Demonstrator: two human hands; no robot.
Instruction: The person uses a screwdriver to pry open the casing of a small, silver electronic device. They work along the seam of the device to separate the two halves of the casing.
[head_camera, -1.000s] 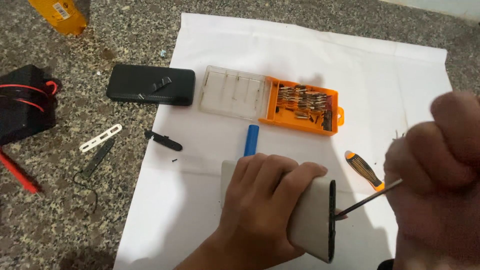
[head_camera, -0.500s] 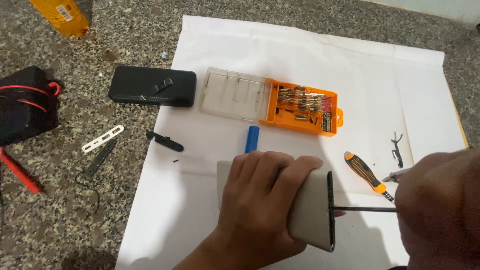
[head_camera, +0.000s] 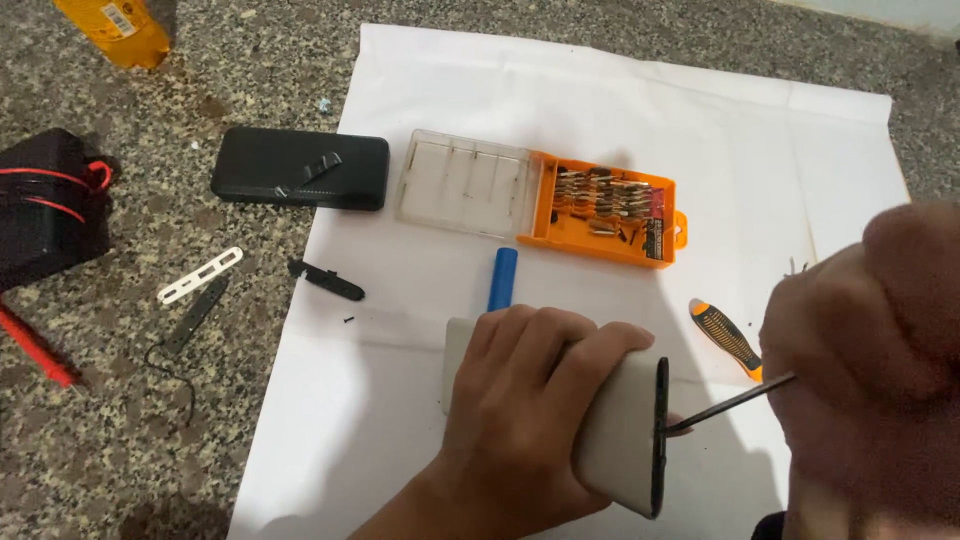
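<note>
My left hand (head_camera: 525, 410) grips a white rectangular power bank case (head_camera: 620, 440), held on edge above a white paper sheet (head_camera: 620, 130). Its black end plate (head_camera: 660, 435) faces right. My right hand (head_camera: 875, 370) is closed around a thin metal tool (head_camera: 730, 402), whose tip touches the black end plate. A blue cylindrical cell (head_camera: 503, 278) lies just beyond my left hand. An orange-and-black screwdriver handle (head_camera: 727, 338) lies on the paper between my hands.
An open orange bit case (head_camera: 605, 208) with a clear lid (head_camera: 468, 183) sits further up the paper. A black power bank (head_camera: 300, 168), black plastic strips (head_camera: 327, 280), a white strip (head_camera: 200, 275), a black box with red wires (head_camera: 50, 205) and a yellow object (head_camera: 115, 25) lie on the stone floor.
My right hand moved down and then back up, and the thin tool tilted from level to slanted with its tip still at the black end plate. My left hand keeps its grip.
</note>
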